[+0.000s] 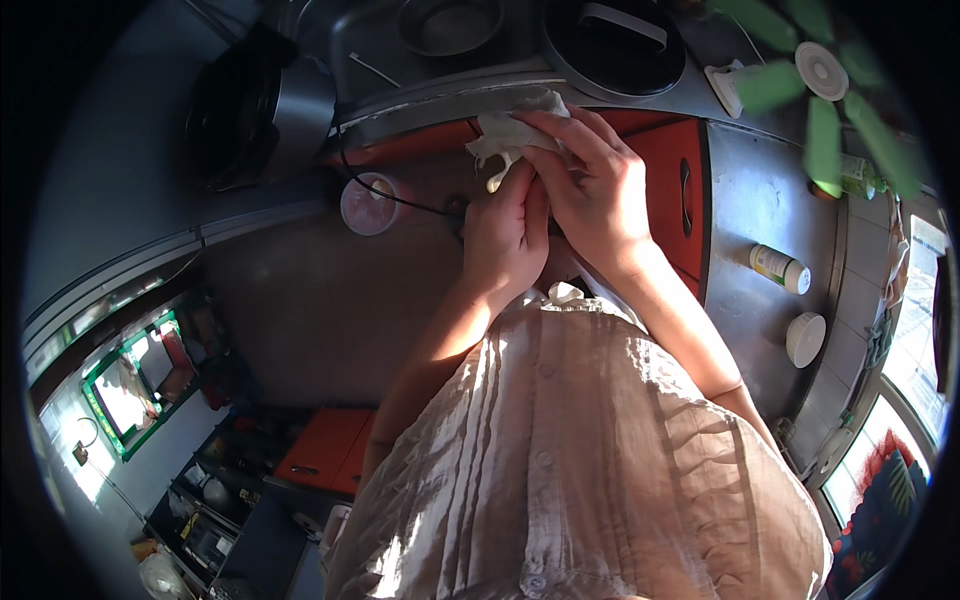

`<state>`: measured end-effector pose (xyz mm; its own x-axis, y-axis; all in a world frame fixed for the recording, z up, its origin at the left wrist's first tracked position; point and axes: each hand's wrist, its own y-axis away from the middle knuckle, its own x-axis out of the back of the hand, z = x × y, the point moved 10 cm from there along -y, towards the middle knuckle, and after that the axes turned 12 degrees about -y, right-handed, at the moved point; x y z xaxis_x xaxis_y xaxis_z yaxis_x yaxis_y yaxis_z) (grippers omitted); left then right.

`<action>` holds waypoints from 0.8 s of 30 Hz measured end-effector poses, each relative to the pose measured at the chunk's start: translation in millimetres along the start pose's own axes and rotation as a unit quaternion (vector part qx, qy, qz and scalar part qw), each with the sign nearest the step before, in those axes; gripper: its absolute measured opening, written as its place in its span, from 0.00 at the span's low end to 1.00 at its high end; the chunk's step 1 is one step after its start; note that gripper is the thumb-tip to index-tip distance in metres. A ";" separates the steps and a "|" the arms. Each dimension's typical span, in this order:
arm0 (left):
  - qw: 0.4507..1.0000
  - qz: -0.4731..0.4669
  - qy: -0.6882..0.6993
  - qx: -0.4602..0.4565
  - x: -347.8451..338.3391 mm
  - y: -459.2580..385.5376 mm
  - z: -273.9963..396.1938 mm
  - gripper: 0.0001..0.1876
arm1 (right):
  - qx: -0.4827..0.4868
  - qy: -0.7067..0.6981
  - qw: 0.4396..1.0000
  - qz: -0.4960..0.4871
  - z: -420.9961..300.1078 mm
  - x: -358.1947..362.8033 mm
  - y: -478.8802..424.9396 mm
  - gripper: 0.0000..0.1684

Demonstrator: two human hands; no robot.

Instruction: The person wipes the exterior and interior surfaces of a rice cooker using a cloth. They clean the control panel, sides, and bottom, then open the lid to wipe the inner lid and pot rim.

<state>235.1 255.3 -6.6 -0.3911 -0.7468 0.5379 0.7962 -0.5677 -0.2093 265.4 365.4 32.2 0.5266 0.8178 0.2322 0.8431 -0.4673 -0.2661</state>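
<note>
A limp, pale, ragged-edged piece of soft material (517,131), whose exact kind I cannot tell, is held up in front of my body near the counter's front edge. My right hand (604,187) grips it from the right with bent fingers. Pressed close against that hand, my left hand (506,240) has its thumb and fingers closed at the lower part of the material. A small cream-coloured end (496,181) hangs out beside my left thumb. My palms and the inner fingers are hidden.
Behind my hands stands a pot with a black lid (615,45), near a metal pan (450,26). A green-bladed fan (821,71) is at upper right. A bottle (780,268) and white bowl (806,340) are on the right counter. A pink container (370,204) is below left, crossed by a black cable (405,201).
</note>
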 end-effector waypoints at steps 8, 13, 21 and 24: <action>0.996 0.044 -0.055 -0.054 12.9 5.5 9.1 0.14 | -0.100 -0.055 0.989 0.094 31.2 29.9 -11.0 0.13; 0.987 0.066 -0.125 -0.077 24.2 7.5 12.9 0.16 | -0.184 -0.267 0.935 0.146 87.3 66.4 -16.2 0.16; 0.954 0.075 -0.259 -0.134 17.7 -0.7 27.3 0.16 | 0.009 0.006 1.000 0.007 -3.4 5.9 8.4 0.10; 0.945 0.109 -0.261 -0.164 14.7 -1.3 38.3 0.15 | -0.030 -0.053 0.994 0.088 14.4 18.9 2.1 0.08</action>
<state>245.9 258.4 32.9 0.1146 -0.6340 0.7648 0.6119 -0.5614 -0.5571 275.6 384.7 22.6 0.6544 0.7512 0.0865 0.7460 -0.6227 -0.2361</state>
